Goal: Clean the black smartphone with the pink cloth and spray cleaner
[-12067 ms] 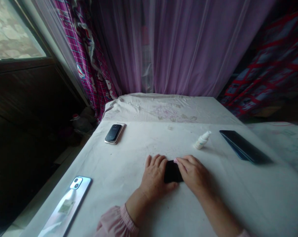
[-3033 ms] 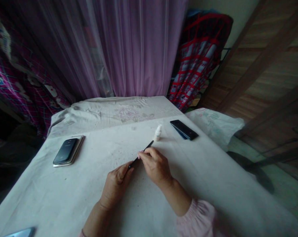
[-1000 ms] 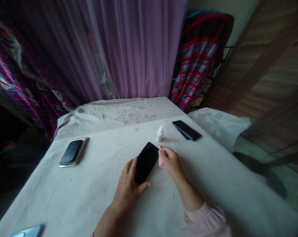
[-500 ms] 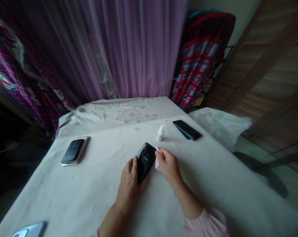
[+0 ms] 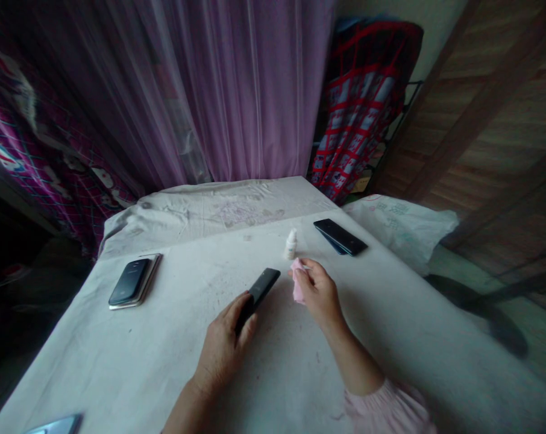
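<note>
A dark smartphone (image 5: pixel 260 292) is gripped by its lower half in my left hand (image 5: pixel 223 343), tilted so that it shows narrow from here. My right hand (image 5: pixel 319 292), a short way to the right of the phone, pinches a folded pink cloth (image 5: pixel 298 283); cloth and phone are apart. Just beyond the cloth stands a small white spray bottle (image 5: pixel 291 244), upright on the table. The palm side of my left hand is hidden.
Two stacked dark phones (image 5: pixel 340 237) lie at the right edge of the white-covered table (image 5: pixel 173 361). Another stack of phones (image 5: pixel 131 282) is on the left, and a light blue phone (image 5: pixel 56 425) at the near left corner. A plastic bag (image 5: pixel 399 226) hangs beyond the right edge.
My left hand has turned the phone from its back facing up to nearly edge-on and moved it slightly left. My right hand with the cloth has drawn away to the right.
</note>
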### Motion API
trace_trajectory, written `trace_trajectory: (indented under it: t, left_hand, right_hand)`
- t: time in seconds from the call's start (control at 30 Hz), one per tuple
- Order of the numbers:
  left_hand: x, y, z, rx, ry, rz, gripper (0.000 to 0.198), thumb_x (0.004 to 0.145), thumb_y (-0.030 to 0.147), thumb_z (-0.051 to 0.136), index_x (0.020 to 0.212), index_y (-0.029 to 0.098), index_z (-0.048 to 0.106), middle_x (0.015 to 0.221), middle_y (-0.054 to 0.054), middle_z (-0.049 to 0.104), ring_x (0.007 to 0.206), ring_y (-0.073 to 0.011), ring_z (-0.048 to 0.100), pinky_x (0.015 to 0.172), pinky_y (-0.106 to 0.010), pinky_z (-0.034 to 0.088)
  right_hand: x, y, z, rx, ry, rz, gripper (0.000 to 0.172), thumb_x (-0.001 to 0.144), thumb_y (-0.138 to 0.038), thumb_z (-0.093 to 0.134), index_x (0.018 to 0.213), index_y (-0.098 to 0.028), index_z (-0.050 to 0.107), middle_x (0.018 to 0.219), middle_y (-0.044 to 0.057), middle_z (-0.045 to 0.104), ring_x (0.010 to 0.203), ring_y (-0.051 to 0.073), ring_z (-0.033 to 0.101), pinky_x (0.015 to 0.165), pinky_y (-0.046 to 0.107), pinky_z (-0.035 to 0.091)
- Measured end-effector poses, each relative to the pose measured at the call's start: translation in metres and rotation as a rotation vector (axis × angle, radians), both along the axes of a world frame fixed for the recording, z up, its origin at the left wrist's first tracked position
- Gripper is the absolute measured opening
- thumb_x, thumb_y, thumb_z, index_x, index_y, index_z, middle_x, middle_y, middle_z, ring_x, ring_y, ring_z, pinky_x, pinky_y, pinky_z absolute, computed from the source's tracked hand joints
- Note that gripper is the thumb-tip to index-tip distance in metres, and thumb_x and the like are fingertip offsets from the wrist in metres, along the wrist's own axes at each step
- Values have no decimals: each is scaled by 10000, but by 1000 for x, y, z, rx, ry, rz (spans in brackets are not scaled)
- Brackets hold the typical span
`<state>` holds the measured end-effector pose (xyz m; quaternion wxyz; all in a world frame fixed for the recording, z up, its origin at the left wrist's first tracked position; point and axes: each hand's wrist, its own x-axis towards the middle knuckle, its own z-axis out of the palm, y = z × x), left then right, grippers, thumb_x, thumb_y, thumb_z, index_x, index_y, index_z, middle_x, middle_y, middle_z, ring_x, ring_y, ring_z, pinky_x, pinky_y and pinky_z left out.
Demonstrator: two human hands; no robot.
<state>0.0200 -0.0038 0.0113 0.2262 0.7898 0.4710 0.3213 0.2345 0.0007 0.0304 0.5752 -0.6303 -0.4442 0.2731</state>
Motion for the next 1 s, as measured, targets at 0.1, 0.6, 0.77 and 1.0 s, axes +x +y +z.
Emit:
trace_trajectory:
  t: [0.1,0.6,0.77,1.0]
  left_hand:
    - [-4,5,5,-132,-98,52,374,930,403,443,1138,186,666,899,-47,760,800,-209,722,730,-311,579]
    - [-5,6,0,-471,-406,-31,418,803,418,617,1112,160,729,938,-46,770,814,-221,711,727,-289,573]
    - [-4,5,1,-343,-384,-58,355,829,366,607,1115,196,730,954,-33,777,912,-237,724,857,-341,571]
    - [-4,6,2,-205,-334,-86,325,847,351,601,1112,210,726,1038,-41,765,923,-234,733,844,-335,588]
  right_hand:
    - [1,0,-4,52,-102,2,328,858,-474,547,1006,-198,641,851,67,754,771,211,709,681,284,544]
    - [-11,6,-4,244,-827,31,285,930,-162,450,991,-234,719,948,54,653,862,170,624,756,250,487]
    - [-26,-5,1,268,-832,109,292,925,-132,436,993,-229,704,932,58,636,859,162,616,759,239,486]
    - [-37,-14,5,295,-786,191,298,913,-111,448,1013,-234,699,920,52,629,836,158,608,746,243,488]
